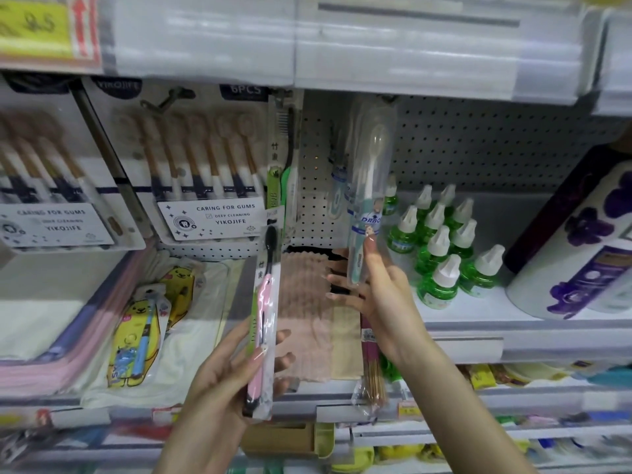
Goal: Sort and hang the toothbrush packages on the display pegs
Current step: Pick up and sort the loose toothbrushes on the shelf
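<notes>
The right hand point(379, 292) is pinching the teal package point(367, 186) at its bottom, top near the pegboard point(478, 142); gripped so low, it may tilt and slip out. The left hand point(225, 367) is gripping the pink package point(263, 313).

You are facing shop shelving: toothbrush multipacks point(205, 172) are hanging on a pegboard point(478, 142), green bottles point(441, 241) are lining a shelf point(478, 314), a yellow price tag point(34, 25) showing above.
</notes>
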Demonstrator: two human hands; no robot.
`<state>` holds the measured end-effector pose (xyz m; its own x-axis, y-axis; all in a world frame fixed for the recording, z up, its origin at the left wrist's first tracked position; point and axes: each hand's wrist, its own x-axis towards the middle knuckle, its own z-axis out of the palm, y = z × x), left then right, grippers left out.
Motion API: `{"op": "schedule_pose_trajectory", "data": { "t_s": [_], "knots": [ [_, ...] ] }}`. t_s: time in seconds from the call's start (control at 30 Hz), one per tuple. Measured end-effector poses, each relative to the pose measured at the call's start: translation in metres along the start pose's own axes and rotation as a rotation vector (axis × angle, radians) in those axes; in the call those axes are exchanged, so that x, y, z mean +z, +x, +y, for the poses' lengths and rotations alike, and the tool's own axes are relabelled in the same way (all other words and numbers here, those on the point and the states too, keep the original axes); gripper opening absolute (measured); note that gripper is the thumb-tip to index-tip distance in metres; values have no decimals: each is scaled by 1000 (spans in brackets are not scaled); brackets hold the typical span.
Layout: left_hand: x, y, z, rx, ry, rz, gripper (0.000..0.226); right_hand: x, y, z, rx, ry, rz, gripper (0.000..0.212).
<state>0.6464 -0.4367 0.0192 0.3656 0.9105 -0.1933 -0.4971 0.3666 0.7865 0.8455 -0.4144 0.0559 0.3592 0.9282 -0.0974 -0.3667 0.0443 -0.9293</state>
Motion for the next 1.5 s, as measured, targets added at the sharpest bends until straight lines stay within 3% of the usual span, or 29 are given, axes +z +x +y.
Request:
{"op": "schedule_pose_trajectory", "data": {
  "t_s": [0.1,0.17,0.27,0.33,0.43,0.5,0.6,0.7,0.8,0.97,1.5],
  "knots": [
    [4,-1,2,7,-8,-8,85,4,3,0,-18,-36,45,48],
    [6,-3,4,15,0,-11,76,4,7,0,-26,-61,79,40],
    [6,-4,4,56,75,3,100,2,9,3,-24,-62,85,30],
    [5,-3,4,97,119,14,96,-1,7,6,-7,-98,70,23],
    [8,-4,6,161,176,15,81,-5,-6,18,96,-191,21,41],
    [17,-7,11,210,226,29,64,-7,-17,22,139,-279,-85,46],
    [33,-10,17,282,253,66,21,-6,-32,24,127,-398,-361,42],
    [43,-11,21,344,299,42,25,1,-42,23,18,-450,-545,30],
    [49,-9,25,377,320,7,20,9,-44,23,-69,-442,-608,15],
    [55,2,34,401,394,-16,28,21,-46,17,-143,-409,-584,12],
    [60,25,43,433,404,16,15,37,-39,23,-183,-384,-420,15]
  ]
}}
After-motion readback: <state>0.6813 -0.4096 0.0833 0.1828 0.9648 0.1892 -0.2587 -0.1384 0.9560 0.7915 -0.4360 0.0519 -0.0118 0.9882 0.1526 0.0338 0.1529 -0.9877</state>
